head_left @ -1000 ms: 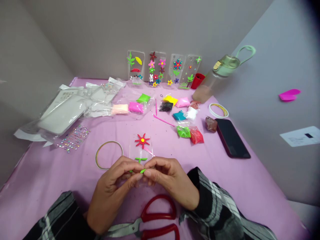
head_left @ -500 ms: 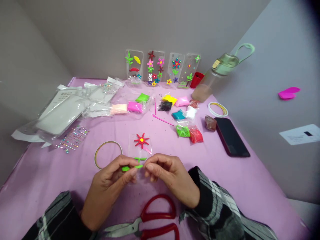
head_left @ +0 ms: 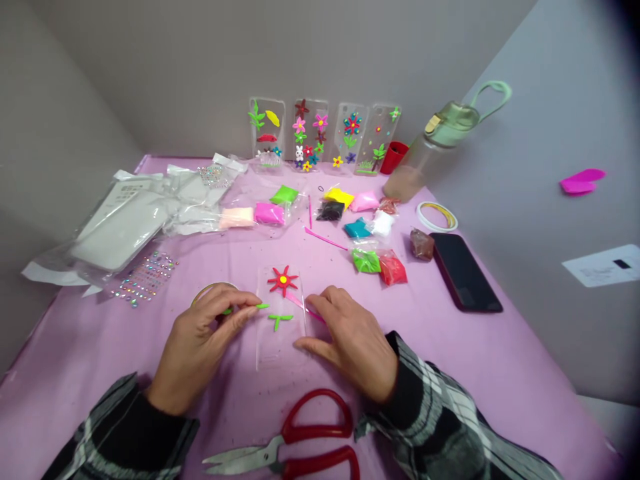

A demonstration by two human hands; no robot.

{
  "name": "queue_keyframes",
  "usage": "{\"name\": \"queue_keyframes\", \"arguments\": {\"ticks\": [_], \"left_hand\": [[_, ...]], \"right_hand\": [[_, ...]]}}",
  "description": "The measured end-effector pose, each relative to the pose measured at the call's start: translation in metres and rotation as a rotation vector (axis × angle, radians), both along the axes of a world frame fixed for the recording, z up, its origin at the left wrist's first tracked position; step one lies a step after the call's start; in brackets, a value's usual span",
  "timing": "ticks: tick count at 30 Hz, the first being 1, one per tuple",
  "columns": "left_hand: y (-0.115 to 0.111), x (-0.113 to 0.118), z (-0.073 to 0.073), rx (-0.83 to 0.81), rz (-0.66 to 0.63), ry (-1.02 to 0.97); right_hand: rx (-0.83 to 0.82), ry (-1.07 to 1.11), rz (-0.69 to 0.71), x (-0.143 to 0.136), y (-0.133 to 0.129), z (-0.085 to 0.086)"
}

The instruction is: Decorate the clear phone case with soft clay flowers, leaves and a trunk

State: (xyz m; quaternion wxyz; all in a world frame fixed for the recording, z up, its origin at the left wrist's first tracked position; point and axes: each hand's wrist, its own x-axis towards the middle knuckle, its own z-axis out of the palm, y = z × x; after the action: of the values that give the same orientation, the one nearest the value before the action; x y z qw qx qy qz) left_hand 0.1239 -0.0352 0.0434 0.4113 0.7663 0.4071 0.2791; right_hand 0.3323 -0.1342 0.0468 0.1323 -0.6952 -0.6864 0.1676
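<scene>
While the left hand (head_left: 197, 340) pinches a thin green piece (head_left: 263, 306) between thumb and forefinger, that piece sits at the left edge of the clear case (head_left: 280, 348). Case flat on table; red flower (head_left: 283, 281) above green T-shape (head_left: 279, 320). Pink stick (head_left: 296, 301) crosses its right edge. Right hand (head_left: 353, 343): thumb and fingers spread, no grip seen; contact with case or stick cannot be told. Far right: dark phone (head_left: 465, 273).
</scene>
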Motion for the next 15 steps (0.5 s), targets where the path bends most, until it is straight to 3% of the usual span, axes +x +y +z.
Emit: {"name": "queue_keyframes", "arguments": {"ticks": [7,15], "left_hand": [[0.001,-0.002,0.002,0.03,-0.079,0.015],[0.001,-0.003,-0.009,0.178,-0.192,0.075]], "right_hand": [[0.024,0.111,0.091,-0.002,0.001,0.0],[0.027,0.152,0.105,-0.002,0.003,-0.002]]}}
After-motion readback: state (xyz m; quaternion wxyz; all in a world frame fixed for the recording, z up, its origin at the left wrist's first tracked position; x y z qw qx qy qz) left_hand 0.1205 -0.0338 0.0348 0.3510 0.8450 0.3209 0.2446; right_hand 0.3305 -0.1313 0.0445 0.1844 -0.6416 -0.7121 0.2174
